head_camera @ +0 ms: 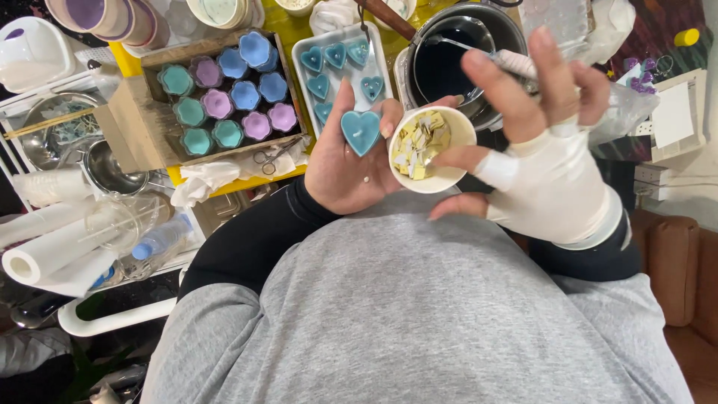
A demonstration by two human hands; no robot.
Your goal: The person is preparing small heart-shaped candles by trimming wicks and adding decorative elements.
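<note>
Far left of the small white bowl (441, 178): cardboard box (120, 123) packed with flower-shaped candles (224, 93) in teal, purple and blue. Closer to the bowl, up and left of it: white tray (303, 52) with more heart candles. None of those being touched.

Just left of the bowl: left hand (340, 168), palm up and open, with a teal heart candle (360, 132) lying loose on it and the thumb tip against the bowl's rim. Nothing gripping that candle, so best to keep the palm level and slightly cupped or off it slides.

Bowl itself full of pale yellow and white chips. Behind it, a dark pot (456, 60) of liquid.

Right of the bowl: right hand (538, 150), wrapped in white, with thumb and one finger pinching the bowl's far side, other fingers splayed upward. Looks like something thin and white across those fingers, can't tell what.

Probably worth steadying the bowl before fishing out a chip, and tilting it toward the candle, not the lap.
</note>
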